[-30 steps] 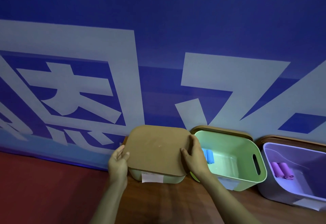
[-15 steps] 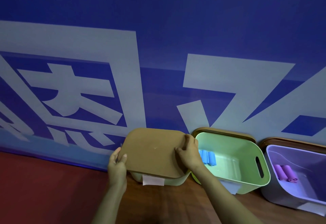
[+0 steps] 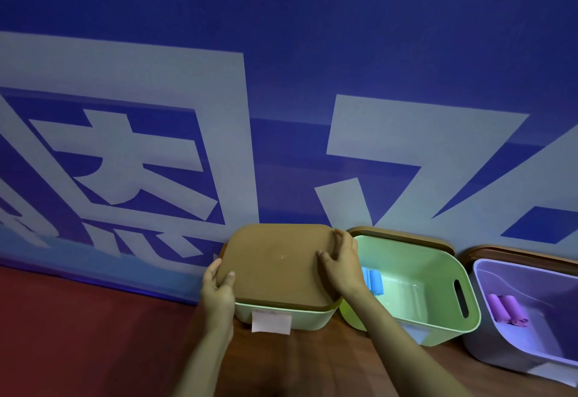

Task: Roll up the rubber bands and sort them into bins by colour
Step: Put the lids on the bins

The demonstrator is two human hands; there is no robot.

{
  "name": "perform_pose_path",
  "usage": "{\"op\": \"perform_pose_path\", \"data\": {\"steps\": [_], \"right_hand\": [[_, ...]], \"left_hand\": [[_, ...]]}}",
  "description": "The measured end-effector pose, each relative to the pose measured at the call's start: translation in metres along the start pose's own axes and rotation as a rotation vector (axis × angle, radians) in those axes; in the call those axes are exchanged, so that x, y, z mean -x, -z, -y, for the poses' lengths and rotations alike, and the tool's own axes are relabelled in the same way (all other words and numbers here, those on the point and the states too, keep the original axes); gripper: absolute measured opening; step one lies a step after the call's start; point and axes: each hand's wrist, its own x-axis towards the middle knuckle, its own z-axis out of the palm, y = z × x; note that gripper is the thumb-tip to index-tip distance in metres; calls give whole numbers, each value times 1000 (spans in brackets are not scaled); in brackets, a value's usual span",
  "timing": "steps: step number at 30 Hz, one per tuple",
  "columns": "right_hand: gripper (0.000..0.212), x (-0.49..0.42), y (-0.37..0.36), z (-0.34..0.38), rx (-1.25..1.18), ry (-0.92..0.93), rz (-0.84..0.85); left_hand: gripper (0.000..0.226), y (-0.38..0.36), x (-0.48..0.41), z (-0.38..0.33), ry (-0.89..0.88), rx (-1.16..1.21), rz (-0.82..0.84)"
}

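A brown lid lies on top of a pale green bin with a white label on its front. My left hand grips the lid's left edge. My right hand holds its right edge, fingers over the rim. Right of it stands an open green bin holding two rolled blue bands. Farther right, an open lilac bin holds two rolled purple bands. What the covered bin contains is hidden.
The bins sit on a dark wooden table against a blue wall banner with large pale characters. Brown lids lean behind the green bin and the lilac bin. A red surface lies to the left.
The lid has come down from a tilt and now lies nearly flat on the pale green bin. My right hand slid up along its right edge.
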Motion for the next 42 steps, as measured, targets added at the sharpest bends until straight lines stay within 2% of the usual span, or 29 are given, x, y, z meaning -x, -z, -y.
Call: {"op": "perform_pose_path", "data": {"steps": [5,12,19,30,36,42], "right_hand": [[49,3,-6,0,50,8,-8],[52,9,-16,-2,-58,-10,-33],[43,11,-22,-19,-217,-107,-109],[53,6,-27,-18,-197,-104,-64],[44,3,-24,-13,-304,-159,-41],[34,-5,-24,-10,-210,-213,-17]], "left_hand": [[43,2,-2,3,21,3,-17],[43,15,-16,-5,2,-7,-59],[36,23,-9,-2,-75,-25,-4],[32,28,0,2,-108,30,15],[31,29,-3,7,-106,6,42],[35,28,-12,8,-129,-116,69]]}}
